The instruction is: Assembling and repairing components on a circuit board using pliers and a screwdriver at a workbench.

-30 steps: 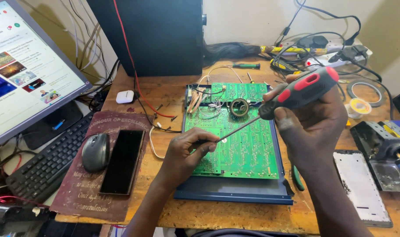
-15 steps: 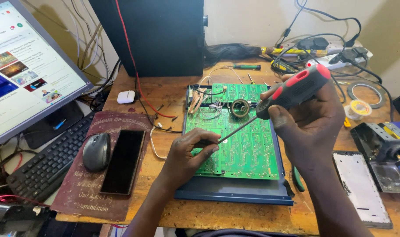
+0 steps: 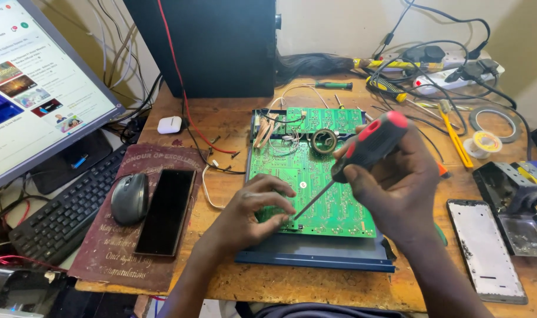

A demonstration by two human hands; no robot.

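Observation:
A green circuit board (image 3: 315, 176) lies on a dark blue metal tray (image 3: 315, 259) in the middle of a wooden desk (image 3: 221, 123). My right hand (image 3: 398, 182) grips a screwdriver with a black and red handle (image 3: 371, 144); its thin shaft slants down left to the board's near left corner. My left hand (image 3: 248, 215) rests on that corner, fingertips pinched beside the screwdriver's tip.
A monitor (image 3: 27, 88), keyboard (image 3: 68, 206), mouse (image 3: 129, 197) and black phone (image 3: 165, 211) sit on the left. A black speaker box (image 3: 209, 41) stands behind. Cables, screwdrivers, tape rolls (image 3: 486, 141) and a phone frame (image 3: 486, 250) crowd the right.
The screwdriver's handle has come down and nearer to me, and its tip has slid to the board's near left corner. My left hand stayed at that corner.

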